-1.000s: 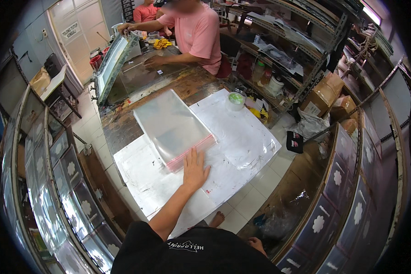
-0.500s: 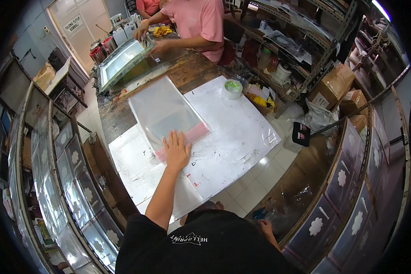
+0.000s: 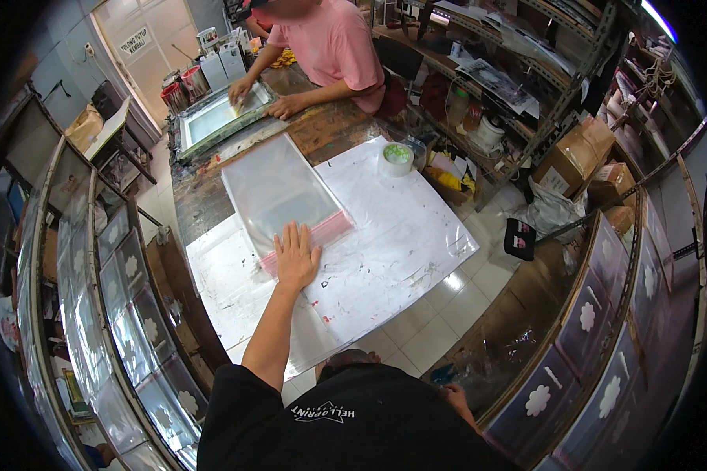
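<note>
A stack of clear plastic bags (image 3: 279,188) with a pink band along its near edge (image 3: 330,229) lies on the white-covered table. My left hand (image 3: 297,255) rests flat on that near edge, fingers spread, holding nothing. Down beside my body on the right, my right hand (image 3: 452,392) is small and partly hidden; its fingers are too unclear to read. It is nearest to a brown surface with crumpled clear plastic (image 3: 487,365) and a small blue piece (image 3: 441,372).
A roll of tape (image 3: 396,158) sits at the white sheet's far corner. Across the table, a co-worker in pink (image 3: 338,47) works on a framed screen (image 3: 212,122). Racks of clear sheets with white flower shapes (image 3: 133,314) stand left and right (image 3: 538,400). Cardboard boxes (image 3: 577,157) stand at right.
The co-worker's framed screen, tilted up before, now lies lower on the table with a hand on it. My left hand has shifted slightly left and stays flat on the bags.
</note>
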The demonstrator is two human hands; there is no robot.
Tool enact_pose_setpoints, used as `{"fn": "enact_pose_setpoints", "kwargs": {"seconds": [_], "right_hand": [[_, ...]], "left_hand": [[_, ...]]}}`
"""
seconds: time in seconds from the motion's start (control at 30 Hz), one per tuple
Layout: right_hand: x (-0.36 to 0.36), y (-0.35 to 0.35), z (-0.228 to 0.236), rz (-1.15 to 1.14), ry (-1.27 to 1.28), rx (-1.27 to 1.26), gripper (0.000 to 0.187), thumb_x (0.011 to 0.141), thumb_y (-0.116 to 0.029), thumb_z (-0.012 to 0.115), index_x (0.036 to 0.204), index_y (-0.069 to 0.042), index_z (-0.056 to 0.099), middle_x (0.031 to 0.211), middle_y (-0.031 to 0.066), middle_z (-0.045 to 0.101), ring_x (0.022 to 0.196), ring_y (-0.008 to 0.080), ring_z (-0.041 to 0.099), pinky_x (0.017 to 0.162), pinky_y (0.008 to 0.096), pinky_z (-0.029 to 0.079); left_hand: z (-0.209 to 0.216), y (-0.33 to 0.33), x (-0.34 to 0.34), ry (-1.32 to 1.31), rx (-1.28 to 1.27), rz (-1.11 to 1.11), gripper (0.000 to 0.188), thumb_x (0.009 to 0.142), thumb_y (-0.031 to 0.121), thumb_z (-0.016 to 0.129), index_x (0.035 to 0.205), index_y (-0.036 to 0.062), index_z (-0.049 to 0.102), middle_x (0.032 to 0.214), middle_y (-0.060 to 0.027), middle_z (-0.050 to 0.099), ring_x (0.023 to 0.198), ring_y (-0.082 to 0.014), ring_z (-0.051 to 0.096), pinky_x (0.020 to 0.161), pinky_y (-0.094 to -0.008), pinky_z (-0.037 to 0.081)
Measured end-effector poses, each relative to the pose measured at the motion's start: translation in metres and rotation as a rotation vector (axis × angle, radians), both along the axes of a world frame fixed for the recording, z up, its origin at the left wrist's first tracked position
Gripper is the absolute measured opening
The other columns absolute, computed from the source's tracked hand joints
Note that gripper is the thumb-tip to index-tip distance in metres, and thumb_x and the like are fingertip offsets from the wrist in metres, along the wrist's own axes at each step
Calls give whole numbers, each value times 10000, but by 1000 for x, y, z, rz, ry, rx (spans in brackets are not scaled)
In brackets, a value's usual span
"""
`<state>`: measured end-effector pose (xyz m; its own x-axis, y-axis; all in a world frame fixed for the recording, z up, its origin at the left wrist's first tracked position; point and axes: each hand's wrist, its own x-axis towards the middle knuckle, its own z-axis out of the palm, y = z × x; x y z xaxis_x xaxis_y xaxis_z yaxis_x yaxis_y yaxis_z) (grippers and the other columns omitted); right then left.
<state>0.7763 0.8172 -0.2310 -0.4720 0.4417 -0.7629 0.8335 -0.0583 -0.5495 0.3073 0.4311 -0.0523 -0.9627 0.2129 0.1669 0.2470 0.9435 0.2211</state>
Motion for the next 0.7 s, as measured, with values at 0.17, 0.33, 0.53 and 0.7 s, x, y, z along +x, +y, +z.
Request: {"fn": "enact_pose_setpoints", "kwargs": {"seconds": [0.17, 0.33, 0.53, 0.7], "right_hand": [[10, 10, -46, -103, 89, -40, 255, 922, -151, 613, 1128, -3, 636, 954, 121, 672, 849, 218, 658, 697, 360, 549], [26, -15, -79, -64, 68, 52, 277, 910, -168, 606, 1114, 13, 651, 971, 135, 697, 890, 251, 670, 749, 393, 554], [23, -61, -61, 26, -84, 116, 352, 939, -271, 606, 1135, 18, 648, 978, 173, 701, 804, 242, 685, 698, 391, 554], [21, -71, -75, -66, -70, 196, 316, 852, -211, 593, 1046, 26, 671, 1013, 232, 698, 930, 352, 680, 780, 467, 525]], "left_hand": [[7, -4, 6, 15, -37, 11, 681, 985, 421, 453, 1516, 14, 326, 1588, -244, 254, 1500, -383, 167, 1211, -562, 70], [12, 1, 26, 134, 53, -149, 632, 950, 304, 550, 1473, -10, 380, 1542, -270, 321, 1459, -422, 247, 1196, -562, 153], [-4, -5, 77, 75, 239, -295, 455, 887, 137, 588, 1290, -70, 546, 1427, -297, 459, 1349, -465, 394, 1163, -525, 263], [-27, -5, 57, 103, 76, -384, 502, 1011, 256, 489, 1375, -91, 485, 1472, -307, 408, 1370, -462, 373, 1156, -526, 277]]}}
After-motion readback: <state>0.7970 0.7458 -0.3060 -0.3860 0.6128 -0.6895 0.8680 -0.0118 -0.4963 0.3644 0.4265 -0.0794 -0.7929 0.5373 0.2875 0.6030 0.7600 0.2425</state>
